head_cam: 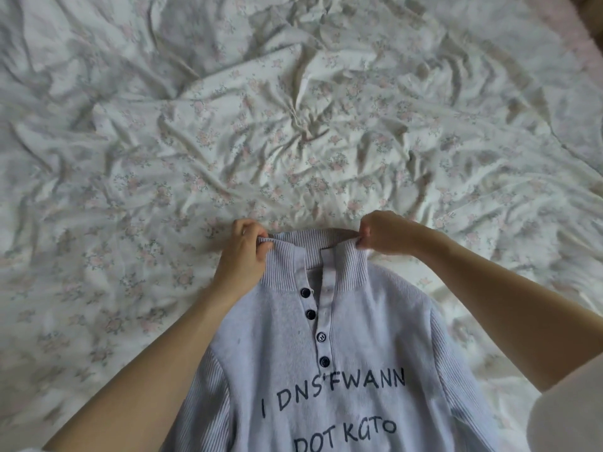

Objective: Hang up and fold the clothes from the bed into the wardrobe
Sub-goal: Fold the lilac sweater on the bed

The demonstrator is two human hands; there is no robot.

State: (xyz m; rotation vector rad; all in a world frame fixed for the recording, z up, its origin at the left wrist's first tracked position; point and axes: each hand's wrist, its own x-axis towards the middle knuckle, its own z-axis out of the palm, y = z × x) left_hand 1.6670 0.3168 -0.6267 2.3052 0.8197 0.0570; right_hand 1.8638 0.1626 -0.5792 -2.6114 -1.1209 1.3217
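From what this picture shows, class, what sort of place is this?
Probably a bedroom: a rumpled white floral bed sheet fills the view, and two hands hold a pale lilac knitted button-neck sweater over it.

Both arms extended forward, bare; left hand [243, 252] and right hand [385, 234] pinched closed, held level, apart.

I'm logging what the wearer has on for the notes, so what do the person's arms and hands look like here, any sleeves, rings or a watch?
Both forearms are bare from wrist to past the elbow. The left hand and right hand show no gloves, and no rings, watch or bracelet are visible. A white short sleeve shows at the right upper arm, in the lower right corner; a sliver of white also shows at the lower left edge.
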